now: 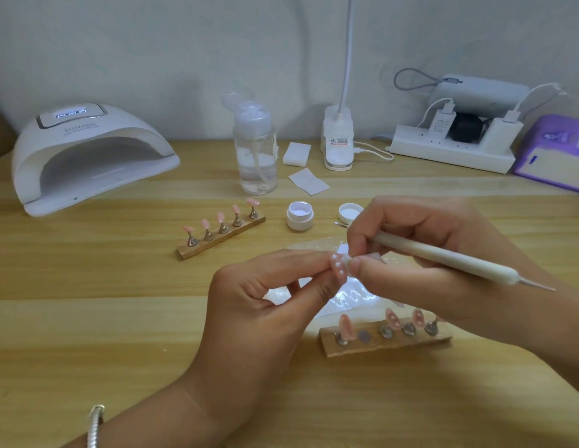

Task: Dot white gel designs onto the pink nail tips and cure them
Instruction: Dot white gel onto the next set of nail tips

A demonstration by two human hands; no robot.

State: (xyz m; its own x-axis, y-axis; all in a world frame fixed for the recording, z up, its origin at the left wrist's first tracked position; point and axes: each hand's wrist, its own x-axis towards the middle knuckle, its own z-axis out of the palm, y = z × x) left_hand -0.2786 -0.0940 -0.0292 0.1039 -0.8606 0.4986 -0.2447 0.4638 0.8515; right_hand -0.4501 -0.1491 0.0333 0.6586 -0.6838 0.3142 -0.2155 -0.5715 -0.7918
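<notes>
My left hand (268, 295) pinches a pink nail tip (338, 267) that carries white dots. My right hand (420, 250) grips a white dotting pen (443, 258), its working end at the held tip. Just below, a near wooden stand (378, 345) holds several pink tips, two with white dots, and one post is bare. A far wooden stand (217, 237) carries plain pink tips. An open jar of white gel (299, 216) stands beside its lid (350, 212). The white curing lamp (88, 156) sits at the back left. A glossy clear palette sheet (346, 295) with white gel lies under my hands.
A clear pump bottle (256, 150), white wipes (296, 154), a desk lamp base (337, 140), a power strip with chargers (453, 150) and a purple box (553, 156) line the back of the wooden table (88, 318). A bracelet (96, 425) circles my left wrist.
</notes>
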